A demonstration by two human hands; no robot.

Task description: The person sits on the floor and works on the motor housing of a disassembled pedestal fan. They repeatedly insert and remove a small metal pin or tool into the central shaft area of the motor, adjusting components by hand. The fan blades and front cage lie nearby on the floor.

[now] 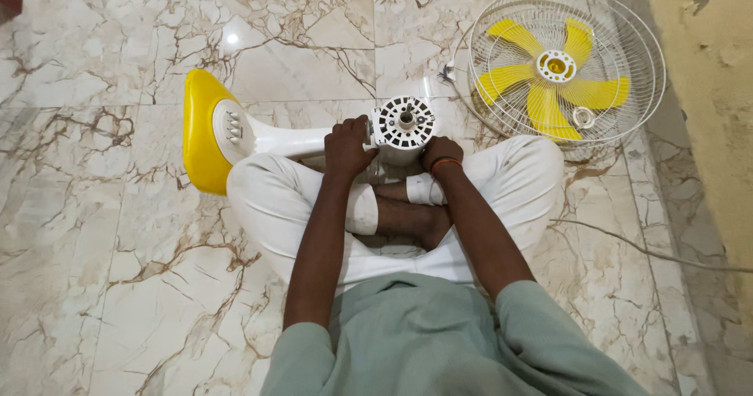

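Left hand (347,147) grips the white neck of the fan (259,133) just beside the motor (402,128); right hand (441,154) is curled against the motor's lower right side, holding it. The motor stands shaft-up in front of the person's crossed legs, its neck running left to the yellow base (198,129), which rests on edge on the marble floor (118,270). The motor looks heavy and rigid, the plastic shell smooth, so the neck and housing seem the surest holds. Both arms reach straight forward, elbows slightly bent. A grille (502,19) with yellow blades (584,92) lies on the floor nearby to the right.
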